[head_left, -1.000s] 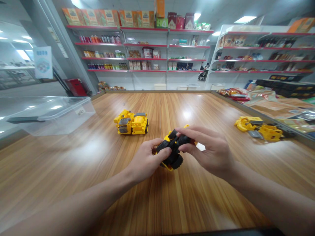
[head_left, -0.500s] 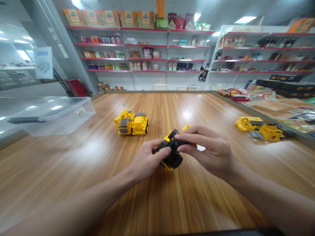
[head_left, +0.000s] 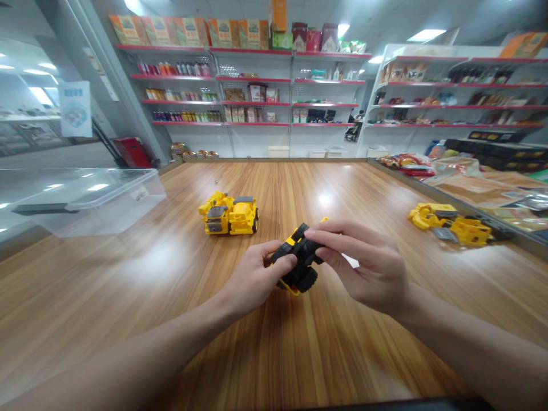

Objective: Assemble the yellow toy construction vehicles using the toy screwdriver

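Note:
A small yellow and black toy vehicle point(head_left: 298, 262) is held just above the wooden table point(head_left: 128, 285) in the middle of the view. My left hand point(head_left: 252, 279) grips its left side, thumb pressed on the black top. My right hand point(head_left: 368, 265) pinches its upper right part with fingers and thumb. Much of the toy is hidden behind my fingers. A second yellow toy truck point(head_left: 230, 214) stands on the table beyond my left hand, apart from both hands.
A clear plastic bin point(head_left: 85, 200) sits at the table's left edge. More yellow toy parts point(head_left: 451, 224) lie at the right edge, beside packaged goods. Store shelves point(head_left: 257, 97) with products line the back wall.
My right hand's fingers have shifted slightly left over the toy's top, and the toy has turned a little between my hands. Everything else stays as it was.

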Available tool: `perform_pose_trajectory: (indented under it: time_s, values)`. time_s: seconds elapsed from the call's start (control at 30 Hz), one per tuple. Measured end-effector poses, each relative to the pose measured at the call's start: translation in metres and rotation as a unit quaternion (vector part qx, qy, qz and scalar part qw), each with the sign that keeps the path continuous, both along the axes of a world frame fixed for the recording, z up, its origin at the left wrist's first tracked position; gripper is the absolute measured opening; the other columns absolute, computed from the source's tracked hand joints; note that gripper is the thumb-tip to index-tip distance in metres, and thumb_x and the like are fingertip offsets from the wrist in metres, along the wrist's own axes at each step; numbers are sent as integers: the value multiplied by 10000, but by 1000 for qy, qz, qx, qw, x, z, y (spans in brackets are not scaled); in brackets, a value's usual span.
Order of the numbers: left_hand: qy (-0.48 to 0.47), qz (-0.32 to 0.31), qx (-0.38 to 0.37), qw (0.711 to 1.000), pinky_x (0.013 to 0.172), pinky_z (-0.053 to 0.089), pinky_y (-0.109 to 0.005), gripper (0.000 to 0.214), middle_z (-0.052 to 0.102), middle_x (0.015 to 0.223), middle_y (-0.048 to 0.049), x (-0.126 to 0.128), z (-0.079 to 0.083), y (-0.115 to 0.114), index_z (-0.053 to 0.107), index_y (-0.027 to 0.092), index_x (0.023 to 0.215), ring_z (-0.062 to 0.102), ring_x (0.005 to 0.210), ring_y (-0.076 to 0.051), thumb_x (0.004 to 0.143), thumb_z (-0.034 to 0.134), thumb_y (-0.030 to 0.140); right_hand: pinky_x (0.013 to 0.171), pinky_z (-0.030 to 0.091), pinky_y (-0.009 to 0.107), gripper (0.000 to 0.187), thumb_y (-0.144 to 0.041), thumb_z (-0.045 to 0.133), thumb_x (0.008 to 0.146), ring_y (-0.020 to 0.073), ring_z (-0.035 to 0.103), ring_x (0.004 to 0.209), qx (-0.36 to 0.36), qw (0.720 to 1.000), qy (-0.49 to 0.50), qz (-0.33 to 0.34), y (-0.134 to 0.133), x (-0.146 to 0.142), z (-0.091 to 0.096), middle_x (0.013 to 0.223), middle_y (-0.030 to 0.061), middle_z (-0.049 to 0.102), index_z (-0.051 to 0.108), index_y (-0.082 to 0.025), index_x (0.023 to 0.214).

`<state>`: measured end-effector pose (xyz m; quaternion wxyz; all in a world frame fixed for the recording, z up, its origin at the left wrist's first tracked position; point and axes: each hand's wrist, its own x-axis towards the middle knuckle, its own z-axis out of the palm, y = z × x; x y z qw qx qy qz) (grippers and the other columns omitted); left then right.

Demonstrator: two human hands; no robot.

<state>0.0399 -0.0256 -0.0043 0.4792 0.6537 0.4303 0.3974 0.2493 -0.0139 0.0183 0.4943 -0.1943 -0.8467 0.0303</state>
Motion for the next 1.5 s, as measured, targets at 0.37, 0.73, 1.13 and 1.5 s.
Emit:
perform_pose_trajectory:
  time_s: [0.37, 0.73, 1.13, 1.5]
  values:
    - [8, -4, 9, 1000, 565, 379, -221, 230, 572, 729, -6, 0, 1, -1, 645, 113, 859, 503, 642, -111, 869, 568, 330, 716, 577, 300, 363, -139, 673, 849, 162, 656, 856, -16, 1000, -2, 0, 3, 1, -1, 1010, 63, 673, 675, -244, 1197]
    - [28, 7, 32, 999, 572, 369, -226, 240, 566, 728, 7, -2, 0, 1, 652, 126, 863, 497, 648, -112, 877, 573, 352, 726, 571, 311, 320, -128, 627, 875, 156, 653, 855, -26, 1000, -4, -6, 5, 1, -1, 1074, 86, 647, 681, -217, 1178]
    - [19, 11, 23, 999, 592, 375, -240, 261, 580, 755, -8, -2, 0, 1, 650, 119, 889, 501, 675, -124, 880, 563, 365, 808, 548, 325, 403, -69, 590, 871, 170, 626, 970, -51, 997, -28, 42, 5, 0, -3, 1160, 111, 614, 619, -160, 1263]
    - [6, 10, 18, 1000, 623, 384, -241, 250, 587, 763, -12, -2, -2, 2, 646, 120, 868, 503, 699, -125, 884, 547, 348, 782, 552, 268, 438, -59, 578, 882, 160, 611, 1033, -84, 994, -35, 59, 4, 1, -4, 1191, 82, 616, 583, -194, 1299]
